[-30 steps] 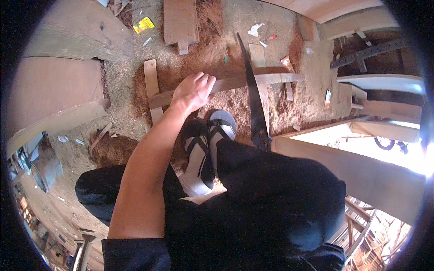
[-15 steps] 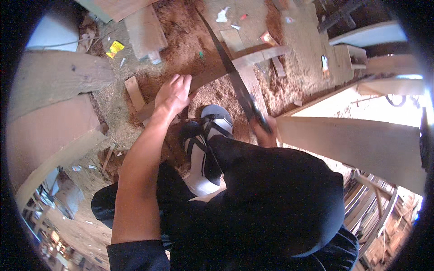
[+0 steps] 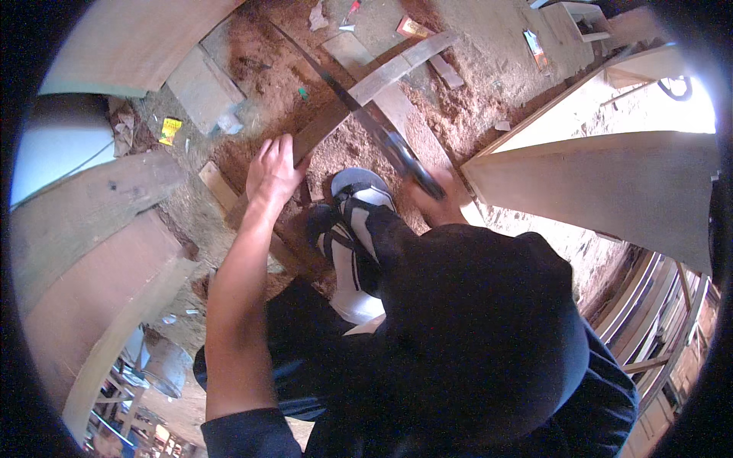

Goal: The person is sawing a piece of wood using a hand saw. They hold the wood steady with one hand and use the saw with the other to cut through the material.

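My left hand is wrapped round a long narrow wooden strip and presses it from above. The strip slants away to the far right. A handsaw lies across it, its long dark blade pointing to the far left. Closed on the saw's black handle is my right hand, partly hidden by my knee and slightly blurred. Under the strip, near where the blade crosses, lies a flat board. My sandalled foot is close below the strip; whether it touches the wood I cannot tell.
Sawdust covers much of the ground. Big planks stand on the left, and a wide board juts in from the right. A yellow packet and wood offcuts lie about. Several long strips are stacked at the lower right.
The whole view has turned, so the strip, saw and both hands appear shifted. Both hands keep their grips, and the blade still crosses the strip. Any saw stroke is hard to tell.
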### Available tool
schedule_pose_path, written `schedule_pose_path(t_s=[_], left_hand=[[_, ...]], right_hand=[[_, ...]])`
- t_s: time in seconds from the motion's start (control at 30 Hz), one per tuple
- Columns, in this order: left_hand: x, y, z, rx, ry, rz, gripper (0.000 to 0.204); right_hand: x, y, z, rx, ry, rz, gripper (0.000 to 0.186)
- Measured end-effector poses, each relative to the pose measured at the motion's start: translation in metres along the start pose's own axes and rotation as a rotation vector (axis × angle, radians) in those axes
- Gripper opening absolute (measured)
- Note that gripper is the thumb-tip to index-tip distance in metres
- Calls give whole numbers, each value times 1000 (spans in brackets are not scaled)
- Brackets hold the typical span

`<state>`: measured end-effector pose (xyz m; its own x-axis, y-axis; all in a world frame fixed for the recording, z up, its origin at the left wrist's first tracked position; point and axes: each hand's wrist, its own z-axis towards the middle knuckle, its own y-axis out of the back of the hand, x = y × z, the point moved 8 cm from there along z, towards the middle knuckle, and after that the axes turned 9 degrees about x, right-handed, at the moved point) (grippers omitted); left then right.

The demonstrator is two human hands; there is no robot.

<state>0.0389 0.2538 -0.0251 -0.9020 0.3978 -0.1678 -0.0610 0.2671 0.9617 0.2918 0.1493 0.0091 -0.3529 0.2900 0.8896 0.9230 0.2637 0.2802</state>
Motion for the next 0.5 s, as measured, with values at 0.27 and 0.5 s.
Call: schedule_pose_path(t_s=[0.27, 0.5], left_hand=[[-13, -2, 8, -41, -63, 7, 45], [-19, 0, 13, -4, -37, 32, 46]], right_hand=[[-26, 6, 14, -63, 81, 169, 15], [-109, 5, -47, -353, 4, 104, 25]])
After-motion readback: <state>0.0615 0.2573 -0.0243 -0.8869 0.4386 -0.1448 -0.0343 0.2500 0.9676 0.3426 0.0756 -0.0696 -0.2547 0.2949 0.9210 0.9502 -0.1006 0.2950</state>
